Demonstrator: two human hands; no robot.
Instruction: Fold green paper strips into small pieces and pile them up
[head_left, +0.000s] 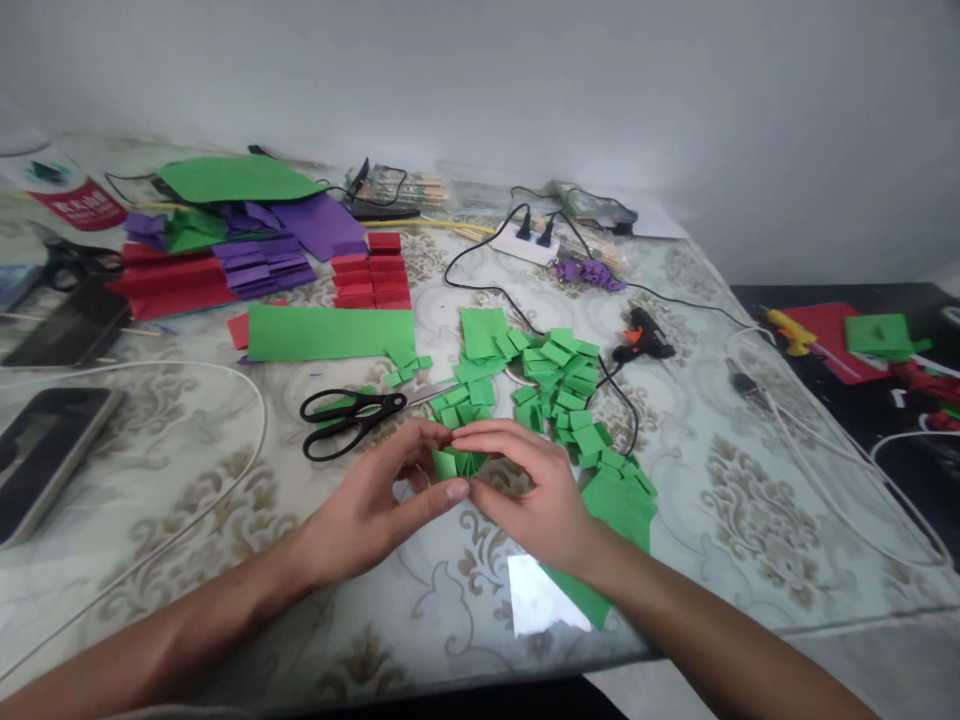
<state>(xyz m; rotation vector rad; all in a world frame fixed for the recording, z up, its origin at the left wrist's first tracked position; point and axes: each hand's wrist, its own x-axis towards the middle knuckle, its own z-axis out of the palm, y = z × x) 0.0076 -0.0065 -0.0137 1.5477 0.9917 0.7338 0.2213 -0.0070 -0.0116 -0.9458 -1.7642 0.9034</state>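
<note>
Between my two hands is a small folded green paper strip (466, 463), pleated like a fan. My left hand (375, 500) pinches its left side with thumb and fingers. My right hand (529, 485) closes on it from the right, fingertips meeting those of the left. Black-handled scissors (352, 418) lie just beyond the left hand, blades pointing right at green paper scraps (461, 405). A long heap of small folded green pieces (562, 375) runs along the right, down to a larger green sheet (619, 510) partly hidden by my right forearm.
A black hot glue gun (643, 338) lies right of the heap, near a white power strip (525, 243) with cables. Red pleated paper (371, 275), a green strip (330, 333) and purple paper (262, 265) lie back left. Two phones, one a light-edged phone (52, 455), lie left.
</note>
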